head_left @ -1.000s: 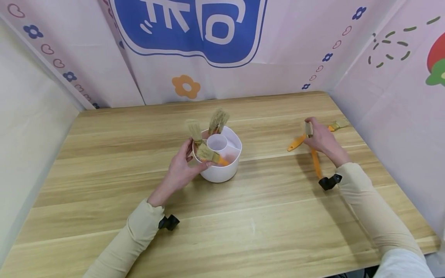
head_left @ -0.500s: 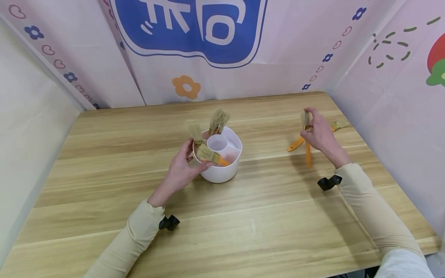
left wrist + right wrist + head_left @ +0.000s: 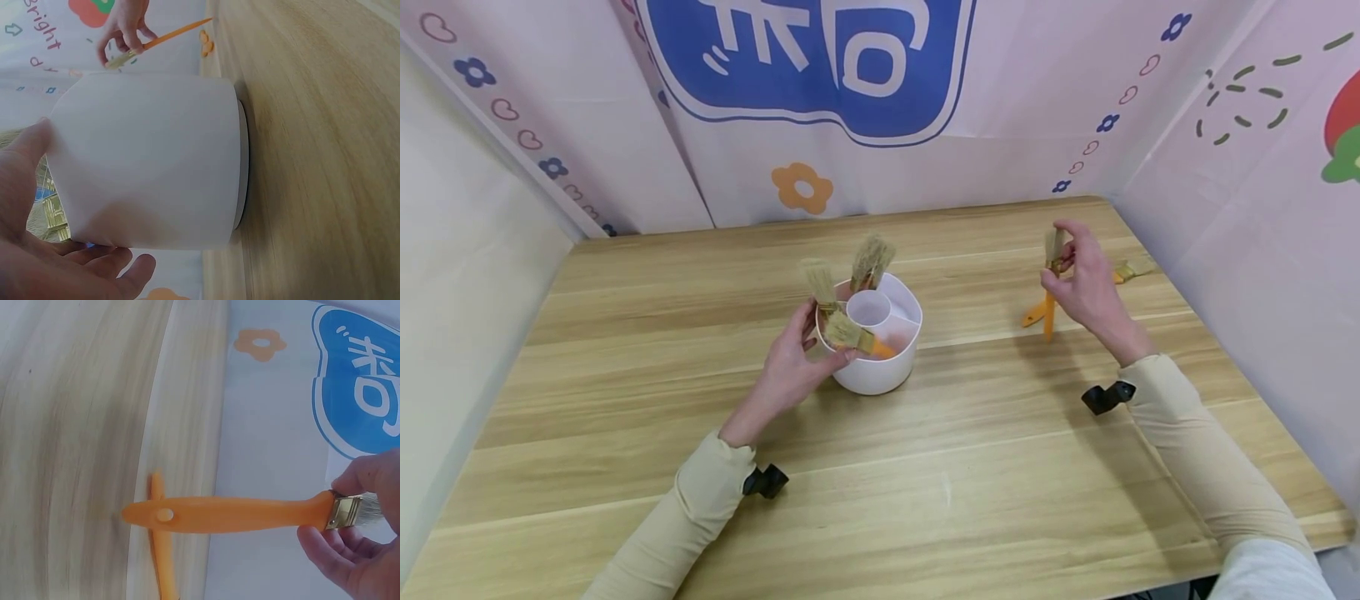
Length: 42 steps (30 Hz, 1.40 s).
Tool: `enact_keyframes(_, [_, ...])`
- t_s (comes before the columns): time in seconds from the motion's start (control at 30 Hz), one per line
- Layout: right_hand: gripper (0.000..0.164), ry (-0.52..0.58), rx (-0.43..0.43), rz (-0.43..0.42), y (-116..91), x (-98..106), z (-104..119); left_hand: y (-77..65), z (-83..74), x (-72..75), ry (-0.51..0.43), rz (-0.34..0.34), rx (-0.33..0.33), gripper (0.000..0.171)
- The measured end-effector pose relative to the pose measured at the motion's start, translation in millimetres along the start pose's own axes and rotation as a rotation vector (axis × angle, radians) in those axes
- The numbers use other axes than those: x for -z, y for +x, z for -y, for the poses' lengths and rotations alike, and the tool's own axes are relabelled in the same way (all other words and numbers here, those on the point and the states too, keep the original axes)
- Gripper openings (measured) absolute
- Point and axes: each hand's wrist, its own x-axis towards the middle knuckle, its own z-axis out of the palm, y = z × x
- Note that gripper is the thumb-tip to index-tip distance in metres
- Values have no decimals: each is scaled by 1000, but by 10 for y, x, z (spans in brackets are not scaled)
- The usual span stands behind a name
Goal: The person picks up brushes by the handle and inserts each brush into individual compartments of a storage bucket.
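Observation:
My left hand grips a white round divided holder, its thumb at the near rim and its fingers against the left side. Bristles-up paintbrushes stand in the holder around its central cup; one brush leans low across the front compartment. On the right, my right hand pinches a paintbrush at its metal band. That brush hangs with its orange handle pointing down, above the tabletop. Behind it another paintbrush lies on the table, partly hidden by the right hand.
The wooden table meets a printed back wall and a right side wall. A black wrist camera is strapped to the left sleeve, and another camera to the right one.
My right hand has lifted the paintbrush off the table and tipped it upright, moving slightly up and left. The left hand and holder have stayed in place.

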Motion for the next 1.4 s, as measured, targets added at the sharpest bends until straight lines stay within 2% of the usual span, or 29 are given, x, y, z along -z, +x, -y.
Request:
enact_keyframes(0.4, [61,39,50,-4,-9,-46,127,2,-2,1,15,-7,1,92])
enact_keyframes(0.63, [61,110,81,12,-14,-103,260,2,-10,2,18,-2,10,91])
enact_keyframes(1.03, [62,198,157,-1,21,-185,521,10,-6,-2,-56,0,-4,91])
enact_keyframes(1.2, [64,239,160,0,39,-232,627,8,-6,0,-62,4,-16,91])
enact_keyframes(1.4, [65,281,209,0,50,-263,751,6,-11,-5,-62,5,-17,91])
